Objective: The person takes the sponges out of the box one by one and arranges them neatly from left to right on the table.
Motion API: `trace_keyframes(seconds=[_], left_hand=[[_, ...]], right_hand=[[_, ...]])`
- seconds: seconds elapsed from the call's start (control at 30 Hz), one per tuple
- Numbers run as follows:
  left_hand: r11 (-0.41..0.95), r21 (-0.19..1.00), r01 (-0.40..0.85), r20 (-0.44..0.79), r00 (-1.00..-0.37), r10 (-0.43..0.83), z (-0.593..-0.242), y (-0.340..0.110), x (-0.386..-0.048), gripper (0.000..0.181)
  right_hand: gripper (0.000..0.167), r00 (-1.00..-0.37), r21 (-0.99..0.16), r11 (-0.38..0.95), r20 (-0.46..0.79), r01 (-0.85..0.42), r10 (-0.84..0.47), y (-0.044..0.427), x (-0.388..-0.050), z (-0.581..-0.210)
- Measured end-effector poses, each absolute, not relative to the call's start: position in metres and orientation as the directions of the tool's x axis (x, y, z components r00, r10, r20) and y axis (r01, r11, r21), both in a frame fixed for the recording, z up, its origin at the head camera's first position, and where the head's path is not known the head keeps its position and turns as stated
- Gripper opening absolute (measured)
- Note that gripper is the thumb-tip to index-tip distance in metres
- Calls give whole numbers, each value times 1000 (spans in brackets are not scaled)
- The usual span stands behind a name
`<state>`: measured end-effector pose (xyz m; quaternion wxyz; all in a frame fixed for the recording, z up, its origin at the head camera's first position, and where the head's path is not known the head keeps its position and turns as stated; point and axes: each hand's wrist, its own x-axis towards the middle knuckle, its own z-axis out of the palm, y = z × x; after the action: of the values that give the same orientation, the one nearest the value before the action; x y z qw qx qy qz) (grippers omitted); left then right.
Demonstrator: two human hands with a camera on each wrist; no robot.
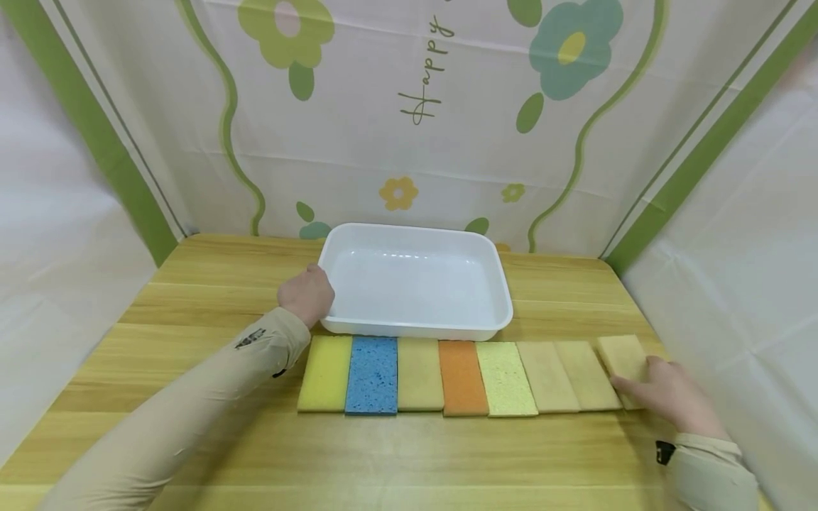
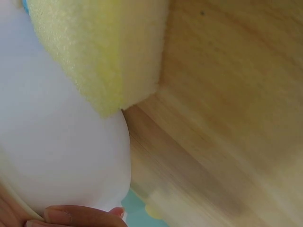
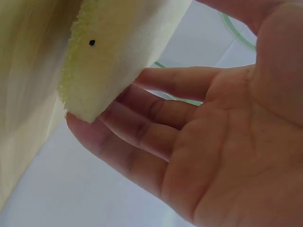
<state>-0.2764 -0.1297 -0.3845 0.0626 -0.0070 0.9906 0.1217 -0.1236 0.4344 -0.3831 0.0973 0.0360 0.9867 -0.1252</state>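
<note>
A white rectangular basin (image 1: 409,331) stands at the back middle of the wooden table. My left hand (image 1: 307,294) grips its left rim; in the left wrist view curled fingers (image 2: 75,216) show at the basin's wall (image 2: 66,137). In front of it runs a row of flat sponges: yellow (image 1: 326,372), blue (image 1: 373,375), beige (image 1: 420,374), orange (image 1: 463,378), pale yellow (image 1: 507,378), then beige ones. At the right end my right hand (image 1: 671,394) holds the last beige sponge (image 1: 621,357) between thumb and fingers. This sponge is tilted against its neighbour (image 1: 588,376).
The wooden table (image 1: 396,461) extends in front of the sponge row. Behind it hangs a white cloth (image 1: 358,135) with printed flowers and green borders. White sheets (image 1: 748,298) stand close to the table's sides.
</note>
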Motion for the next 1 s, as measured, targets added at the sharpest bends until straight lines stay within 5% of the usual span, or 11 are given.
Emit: trace_keyframes(seconds=[0.77,1.0], left_hand=[[965,261,-25,-142,-990,12,-387,-131,-278,42],[958,286,-9,-166,-985,41,-389,-139,-285,48]], right_hand=[[73,-985,-273,960,-173,55,7,426,-125,-382],[66,-998,-268,963,-49,-31,-46,398,-128,-372]])
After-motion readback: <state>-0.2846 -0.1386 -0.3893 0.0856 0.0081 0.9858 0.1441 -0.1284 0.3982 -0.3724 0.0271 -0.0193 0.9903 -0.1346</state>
